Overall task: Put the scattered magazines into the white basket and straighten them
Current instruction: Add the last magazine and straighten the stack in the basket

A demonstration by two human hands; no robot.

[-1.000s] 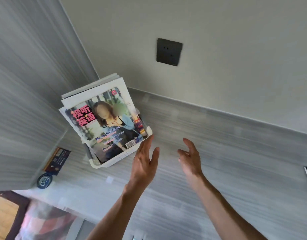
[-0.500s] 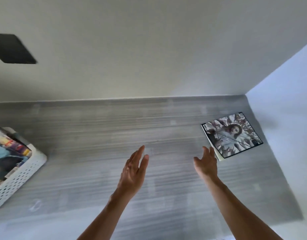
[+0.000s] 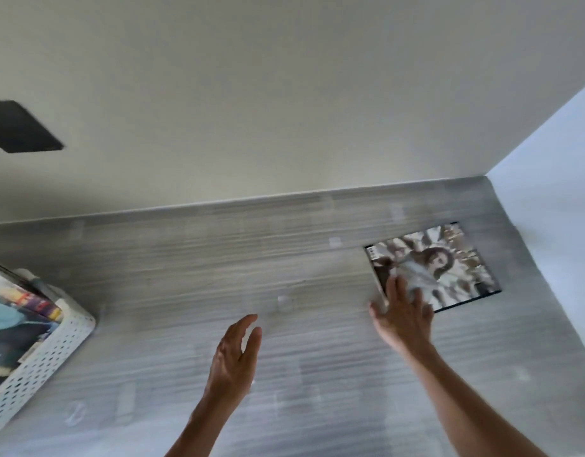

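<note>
A magazine (image 3: 449, 262) with a grey-toned cover of a long-haired figure lies flat on the grey counter at the far right, near the corner. My right hand (image 3: 401, 316) reaches onto its near left corner, fingers spread over the cover and thumb off its left edge. My left hand (image 3: 235, 354) hovers open above the middle of the counter, holding nothing. The white perforated basket (image 3: 44, 361) stands at the left edge of view, with colourful magazines (image 3: 11, 321) leaning inside it.
The grey streaked counter (image 3: 284, 258) runs from the basket to the right wall (image 3: 555, 199). A cream back wall carries a dark socket plate (image 3: 21, 127) at upper left. The picture is blurred by motion.
The view swung right from the basket to the lone magazine. My right hand moved forward onto the magazine's near corner; my left hand stayed open over the counter.
</note>
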